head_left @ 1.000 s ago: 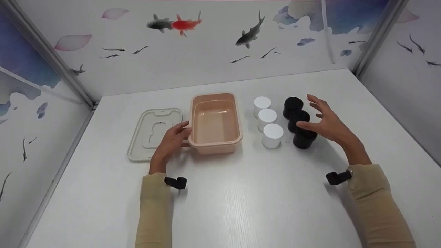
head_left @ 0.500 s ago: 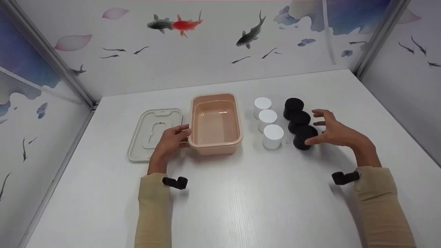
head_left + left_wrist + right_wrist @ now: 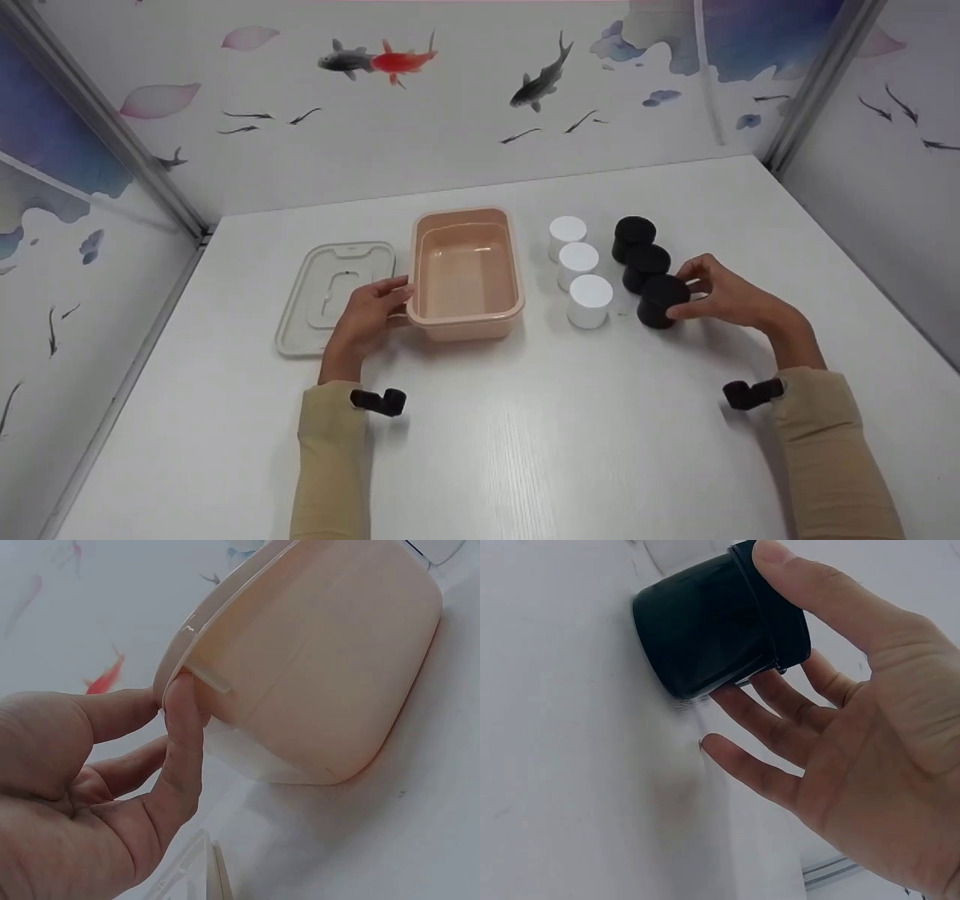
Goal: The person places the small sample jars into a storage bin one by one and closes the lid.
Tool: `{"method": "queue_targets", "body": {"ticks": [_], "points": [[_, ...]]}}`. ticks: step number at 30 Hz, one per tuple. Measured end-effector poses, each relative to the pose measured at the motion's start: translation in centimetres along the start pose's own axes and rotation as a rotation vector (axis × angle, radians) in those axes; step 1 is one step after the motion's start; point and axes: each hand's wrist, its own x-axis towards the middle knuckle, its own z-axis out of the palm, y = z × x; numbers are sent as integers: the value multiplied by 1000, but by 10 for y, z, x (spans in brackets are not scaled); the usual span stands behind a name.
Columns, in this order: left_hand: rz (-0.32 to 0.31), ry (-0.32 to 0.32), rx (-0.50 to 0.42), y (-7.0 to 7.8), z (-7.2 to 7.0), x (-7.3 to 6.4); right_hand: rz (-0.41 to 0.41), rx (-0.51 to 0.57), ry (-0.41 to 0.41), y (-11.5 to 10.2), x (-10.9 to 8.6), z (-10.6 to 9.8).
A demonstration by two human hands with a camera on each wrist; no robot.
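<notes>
In the head view a peach plastic tub stands at the middle of the table. My left hand pinches its left rim; the left wrist view shows thumb and fingers on either side of that rim. On the right, my right hand grips the nearest black jar, thumb against the lid in the right wrist view and fingers behind the jar. Two more black jars, a middle one and a far one, stand in a row behind it.
Between the tub and the black jars stand three white-lidded jars, the near one, the middle one and the far one. A pale flat lid lies left of the tub, partly behind my left hand. Printed walls border the table.
My right hand has come down from above the black jars to the nearest one, and its fingers have closed in on it. My left hand stays at the tub's rim.
</notes>
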Motion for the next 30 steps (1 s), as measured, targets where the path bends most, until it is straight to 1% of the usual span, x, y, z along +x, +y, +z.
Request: {"method": "queue_targets", "body": {"ticks": [3, 9, 16, 18, 23, 26, 30], "points": [[0, -5, -2, -1, 0, 0, -1, -11, -6, 0, -3, -1], [21, -23, -41, -2, -1, 0, -11, -34, 1, -6, -9, -5], [29, -31, -32, -2, -1, 0, -36, -36, 16, -24, -15, -8], [25, -23, -33, -2, -1, 0, -47, -38, 22, -31, -15, -7], [19, -15, -38, -2, -1, 0, -90, -51, 67, -46, -16, -2], [27, -25, -44, -2, -1, 0, -111, -73, 100, -52, -16, 1], [24, -26, -43, -2, -1, 0, -96, -93, 136, -60, -13, 5]]}}
